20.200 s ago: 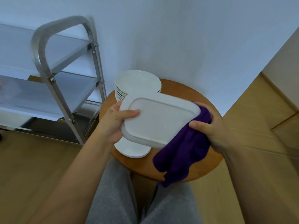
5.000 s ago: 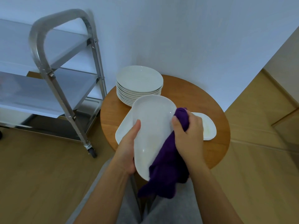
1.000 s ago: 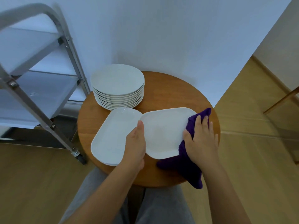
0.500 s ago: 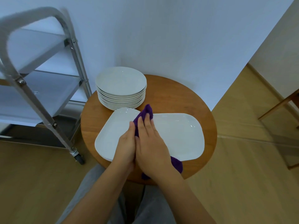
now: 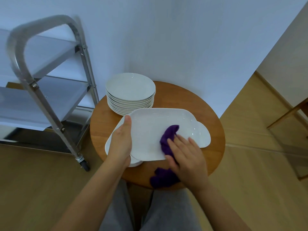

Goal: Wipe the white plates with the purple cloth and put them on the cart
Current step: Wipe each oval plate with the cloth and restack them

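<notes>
White and glossy, a rectangular plate (image 5: pixel 155 130) lies over more plates (image 5: pixel 202 135) on a round wooden table (image 5: pixel 196 104). The left hand (image 5: pixel 120 142) grips its left edge, thumb on top; the right hand (image 5: pixel 186 157) presses a purple cloth (image 5: pixel 168 137) flat onto it. A stack of round plates (image 5: pixel 130 93) sits behind, beside a steel cart (image 5: pixel 50 100).

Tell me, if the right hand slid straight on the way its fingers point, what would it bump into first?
Probably the stack of round plates. The right hand points up-left across the plate over the cloth; depth is unclear.
</notes>
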The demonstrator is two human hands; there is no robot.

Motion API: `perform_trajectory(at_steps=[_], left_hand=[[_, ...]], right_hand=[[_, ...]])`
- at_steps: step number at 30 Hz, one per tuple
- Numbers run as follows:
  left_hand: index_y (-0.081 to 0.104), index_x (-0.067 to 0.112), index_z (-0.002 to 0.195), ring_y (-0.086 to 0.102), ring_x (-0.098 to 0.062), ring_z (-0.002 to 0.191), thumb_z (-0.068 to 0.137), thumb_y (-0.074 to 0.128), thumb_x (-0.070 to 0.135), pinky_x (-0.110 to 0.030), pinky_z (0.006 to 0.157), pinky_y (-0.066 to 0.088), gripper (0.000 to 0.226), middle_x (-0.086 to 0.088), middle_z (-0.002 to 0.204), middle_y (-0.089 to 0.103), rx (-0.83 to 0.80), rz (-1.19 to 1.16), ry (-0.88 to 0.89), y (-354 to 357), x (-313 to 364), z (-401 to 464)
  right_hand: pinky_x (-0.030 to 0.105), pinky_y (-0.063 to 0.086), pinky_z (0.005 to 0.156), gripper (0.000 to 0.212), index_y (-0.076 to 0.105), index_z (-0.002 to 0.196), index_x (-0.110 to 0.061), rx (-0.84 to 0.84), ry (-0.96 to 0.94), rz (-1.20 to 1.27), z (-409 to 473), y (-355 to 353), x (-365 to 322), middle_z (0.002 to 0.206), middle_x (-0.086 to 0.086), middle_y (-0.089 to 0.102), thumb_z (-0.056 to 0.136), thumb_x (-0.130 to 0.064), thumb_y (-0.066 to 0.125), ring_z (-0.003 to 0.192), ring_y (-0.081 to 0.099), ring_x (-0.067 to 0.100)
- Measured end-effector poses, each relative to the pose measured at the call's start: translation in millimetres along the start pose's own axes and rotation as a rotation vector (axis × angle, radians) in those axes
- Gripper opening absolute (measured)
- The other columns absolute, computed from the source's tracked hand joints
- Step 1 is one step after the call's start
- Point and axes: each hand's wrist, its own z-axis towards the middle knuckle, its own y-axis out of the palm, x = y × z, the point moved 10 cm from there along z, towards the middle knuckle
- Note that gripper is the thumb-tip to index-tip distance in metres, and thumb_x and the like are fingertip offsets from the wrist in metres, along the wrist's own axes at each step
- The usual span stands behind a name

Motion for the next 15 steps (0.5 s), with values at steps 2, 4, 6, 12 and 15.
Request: perform_trajectory(at_steps=[2, 4, 6, 12, 15], left_hand=[[0.054, 0.025, 0.121, 0.060, -0.024, 0.101, 0.092, 0.032, 0.059, -0.044, 0.091, 0.050, 0.050, -0.001, 0.109, 0.063, -0.002, 0.033, 0.048, -6, 7, 1], [0.055, 0.026, 0.115, 0.061, -0.022, 0.099, 0.093, 0.033, 0.055, -0.040, 0.086, 0.052, 0.043, 0.000, 0.106, 0.064, -0.024, 0.040, 0.083, -7, 10, -2], [0.056, 0.028, 0.108, 0.061, -0.021, 0.098, 0.094, 0.034, 0.053, -0.036, 0.084, 0.052, 0.037, 0.000, 0.104, 0.064, -0.048, 0.044, 0.112, -4, 11, -6], [0.055, 0.025, 0.107, 0.058, -0.019, 0.095, 0.094, 0.032, 0.053, -0.036, 0.086, 0.048, 0.038, 0.000, 0.101, 0.062, -0.061, 0.044, 0.114, 0, 10, -14], [0.050, 0.027, 0.095, 0.055, -0.017, 0.085, 0.096, 0.032, 0.049, -0.032, 0.079, 0.042, 0.028, 0.000, 0.093, 0.057, -0.071, 0.066, 0.085, 7, 3, -22]], right_hand=[[0.043, 0.039, 0.100, 0.050, 0.065, 0.115, -0.004, -0.036, 0.084, -0.022, -1, -1, 24, 0.116, 0.012, 0.066, 0.101, -0.036, 0.029, 0.111, 0.062, 0.026], [0.046, 0.033, 0.103, 0.053, 0.059, 0.124, -0.004, -0.095, 0.238, -0.026, 1, 0, 46, 0.126, 0.012, 0.060, 0.101, -0.035, 0.022, 0.119, 0.056, 0.029], [0.043, 0.026, 0.109, 0.056, 0.045, 0.137, -0.006, -0.111, 0.406, -0.010, 4, -1, 59, 0.143, 0.009, 0.044, 0.098, -0.035, 0.019, 0.134, 0.039, 0.028], [0.021, -0.003, 0.114, 0.053, -0.003, 0.150, -0.013, -0.320, 0.448, 0.066, 16, 26, 30, 0.159, -0.002, -0.005, 0.103, -0.020, 0.021, 0.145, -0.006, 0.012], [0.028, 0.011, 0.111, 0.059, 0.018, 0.148, -0.001, -0.353, 0.301, 0.021, 25, 35, -18, 0.156, 0.010, 0.020, 0.097, -0.015, 0.045, 0.144, 0.020, 0.021]])
